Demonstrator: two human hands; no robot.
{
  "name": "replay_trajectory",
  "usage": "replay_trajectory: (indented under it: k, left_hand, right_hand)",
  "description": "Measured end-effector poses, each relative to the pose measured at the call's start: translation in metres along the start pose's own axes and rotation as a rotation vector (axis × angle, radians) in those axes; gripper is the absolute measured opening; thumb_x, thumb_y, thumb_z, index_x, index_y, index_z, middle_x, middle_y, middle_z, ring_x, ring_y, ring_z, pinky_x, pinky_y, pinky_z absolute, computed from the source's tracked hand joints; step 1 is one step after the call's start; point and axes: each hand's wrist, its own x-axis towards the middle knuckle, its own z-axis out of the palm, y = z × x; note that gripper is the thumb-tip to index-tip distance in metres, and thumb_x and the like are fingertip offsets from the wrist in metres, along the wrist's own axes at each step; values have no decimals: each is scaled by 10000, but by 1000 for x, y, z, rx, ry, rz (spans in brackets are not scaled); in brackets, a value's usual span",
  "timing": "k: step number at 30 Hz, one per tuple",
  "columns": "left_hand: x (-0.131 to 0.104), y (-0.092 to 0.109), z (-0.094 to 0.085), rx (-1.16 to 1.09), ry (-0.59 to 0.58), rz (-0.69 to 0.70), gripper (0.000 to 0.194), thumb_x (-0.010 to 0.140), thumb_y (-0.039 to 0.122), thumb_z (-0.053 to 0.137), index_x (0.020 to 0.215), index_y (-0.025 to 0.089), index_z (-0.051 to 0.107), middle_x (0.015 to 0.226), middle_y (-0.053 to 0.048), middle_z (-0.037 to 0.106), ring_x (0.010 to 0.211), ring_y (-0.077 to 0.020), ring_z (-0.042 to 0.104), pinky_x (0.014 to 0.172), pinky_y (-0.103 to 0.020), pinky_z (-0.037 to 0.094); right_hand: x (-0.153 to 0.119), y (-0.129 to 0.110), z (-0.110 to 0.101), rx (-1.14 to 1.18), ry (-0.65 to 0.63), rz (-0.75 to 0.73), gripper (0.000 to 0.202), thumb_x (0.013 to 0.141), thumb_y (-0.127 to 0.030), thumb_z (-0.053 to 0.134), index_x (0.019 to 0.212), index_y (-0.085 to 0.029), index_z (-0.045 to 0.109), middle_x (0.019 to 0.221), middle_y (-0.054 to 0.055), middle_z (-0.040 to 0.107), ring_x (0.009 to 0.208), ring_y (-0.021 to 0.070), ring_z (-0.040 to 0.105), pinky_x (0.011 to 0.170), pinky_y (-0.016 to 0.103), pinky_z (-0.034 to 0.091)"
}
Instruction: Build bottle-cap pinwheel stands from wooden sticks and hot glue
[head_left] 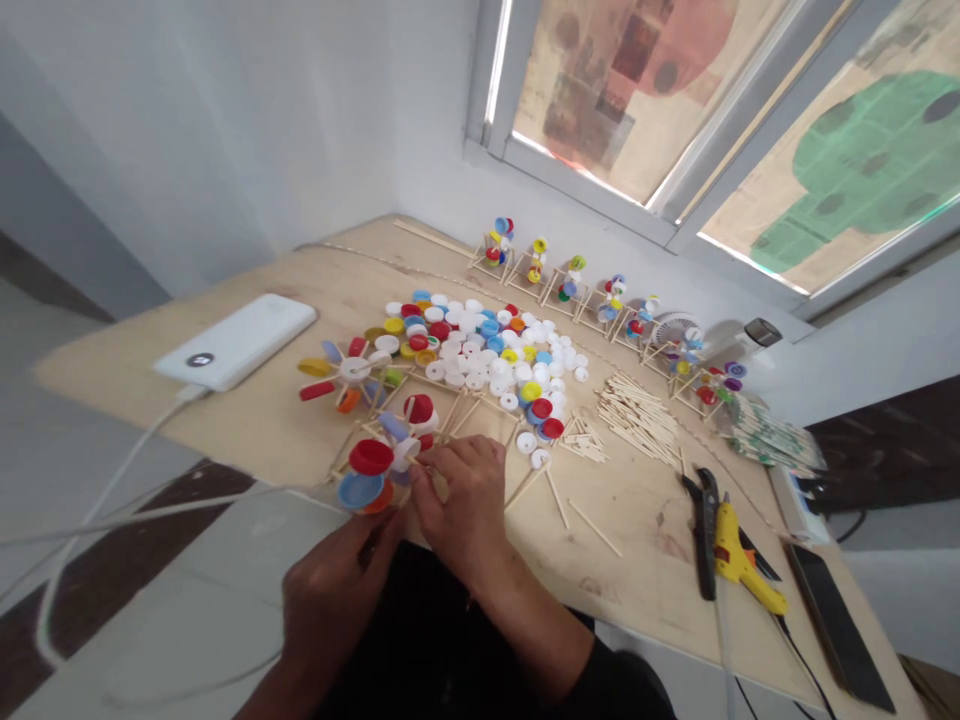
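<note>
**Inspector A:** On the floor by the window lies a plywood board, the largest item, carrying all the work. What lies on it?

**Inspector B:** At its middle, a wide heap of bottle caps, mostly white, with red, blue and yellow mixed in. Along the far edge stands a row of finished cap windmills on stick frames. Right of the heap is a pile of wooden sticks.

**Inspector A:** And the left side?

**Inspector B:** A white power bank with a cable running off the near edge. Just right of it, a cap pinwheel lies flat on the board.

**Inspector A:** Tools?

**Inspector B:** Near the right edge, a yellow glue gun with black cutters just beside it, and a dark phone further right.

**Inspector A:** Now the hands.

**Inspector B:** Both work at the near edge on a second cap windmill, its red, blue and orange caps set around a hub. The right hand has its fingers curled narrow, pinching a thin stick at the windmill's right side. The left hand reaches up from below, fingertips touching the underside by the orange cap; how tightly it grips, I cannot tell.
</note>
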Motion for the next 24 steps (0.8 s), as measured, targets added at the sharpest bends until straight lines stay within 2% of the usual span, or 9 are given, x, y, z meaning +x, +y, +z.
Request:
replay_trajectory:
  k: [7,15,24]
  left_hand:
    - [0,-2,0,-8,26,8,301,928,359,497,816,146,677,595,-12,693,451,-113,610,491,-210,441]
    - [-2,-3,2,-22,-5,-24,283,927,361,496,820,162,667,554,9,666,434,-109,598,493,-211,434]
    - [-3,-6,3,-67,2,-16,264,918,352,492,840,176,672,648,-10,717,486,-122,637,511,-215,458]
  right_hand:
    - [-3,0,4,47,65,7,86,830,-176,632,763,-215,668,779,13,708,818,186,614,814,355,372]
    - [-6,-8,7,248,135,184,127,831,-158,615,770,-233,698,764,-4,722,791,183,636,802,345,410]
    - [-4,-12,12,275,172,211,137,803,-147,630,738,-238,708,761,-8,732,764,183,655,780,337,419]
